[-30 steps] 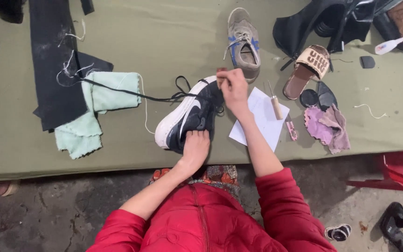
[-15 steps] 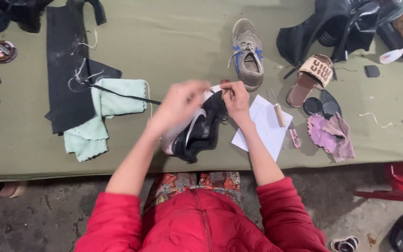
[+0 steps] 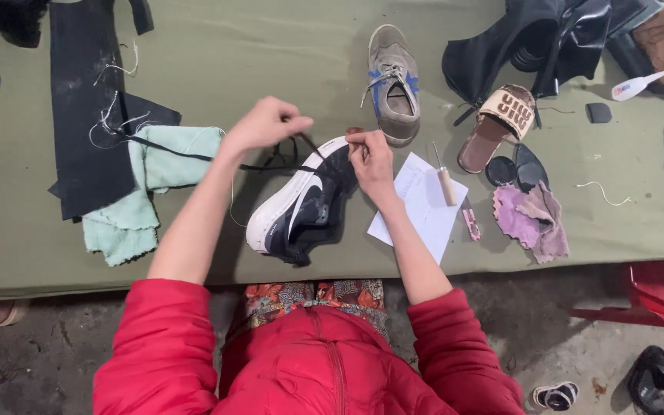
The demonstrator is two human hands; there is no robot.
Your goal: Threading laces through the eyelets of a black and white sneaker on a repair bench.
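Two hands on black sneaker (image 3: 301, 207), left (image 3: 267, 123) pinching lace (image 3: 194, 156), right (image 3: 370, 157) gripping collar.

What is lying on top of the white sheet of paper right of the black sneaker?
An awl with a pale wooden handle lies on the white paper. The right hand and forearm cover the paper's left edge, hiding anything there.

head cam | looks straight down — over the worker's arms | near | green table (image 3: 194, 46)

Your clearest passage on the table (image 3: 255, 46) is the bare cloth along the far edge, between the black leather strip (image 3: 86, 115) and the grey shoe (image 3: 393, 81). Toward the right edge, the sandal (image 3: 497, 127), awl (image 3: 446, 180) and pink rag (image 3: 536, 219) obstruct you.
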